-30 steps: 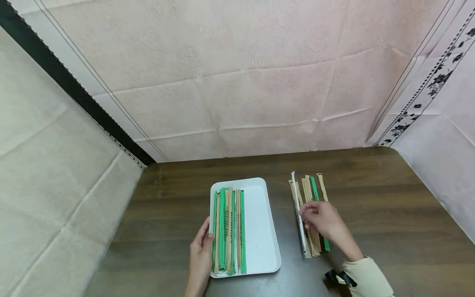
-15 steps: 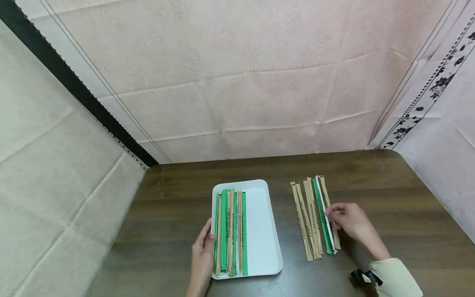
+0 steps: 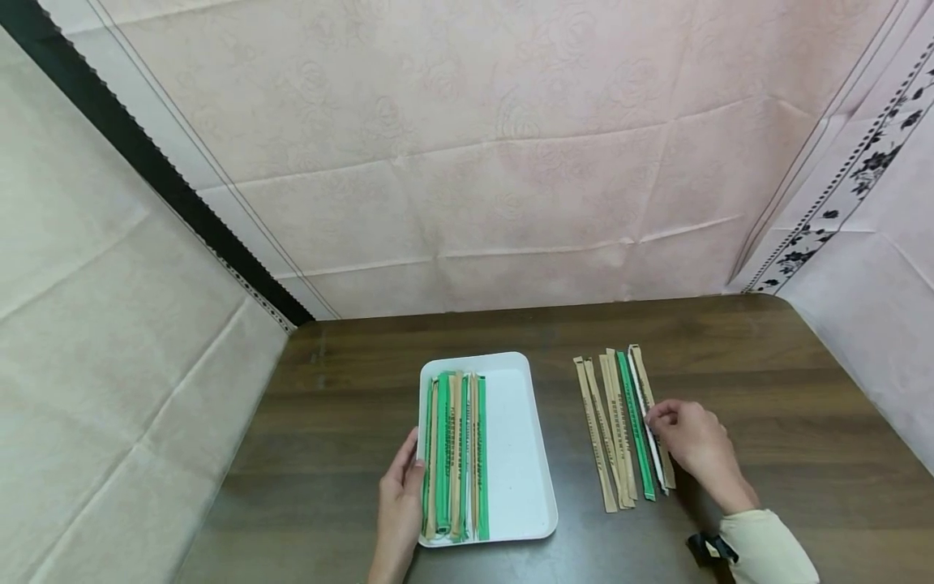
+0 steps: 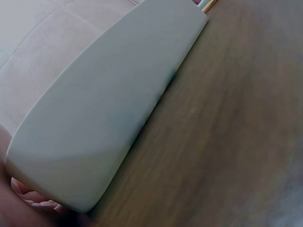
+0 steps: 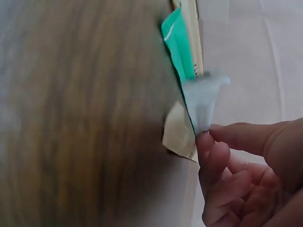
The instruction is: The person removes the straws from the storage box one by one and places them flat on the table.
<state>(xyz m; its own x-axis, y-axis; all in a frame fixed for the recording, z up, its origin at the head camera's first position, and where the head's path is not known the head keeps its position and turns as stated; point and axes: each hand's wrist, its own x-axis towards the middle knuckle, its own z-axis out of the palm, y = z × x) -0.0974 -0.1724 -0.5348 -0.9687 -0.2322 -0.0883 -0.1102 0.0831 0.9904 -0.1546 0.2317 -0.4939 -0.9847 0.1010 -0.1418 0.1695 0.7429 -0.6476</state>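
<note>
Pinching white packet with right hand | gripping tray with left hand | could skew green packet by brushing too close

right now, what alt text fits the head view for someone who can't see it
The person's right hand pinches a slim white packet in a row of tan and green packets on a wooden table. The left hand grips the left side of a white tray holding more packets.
</note>
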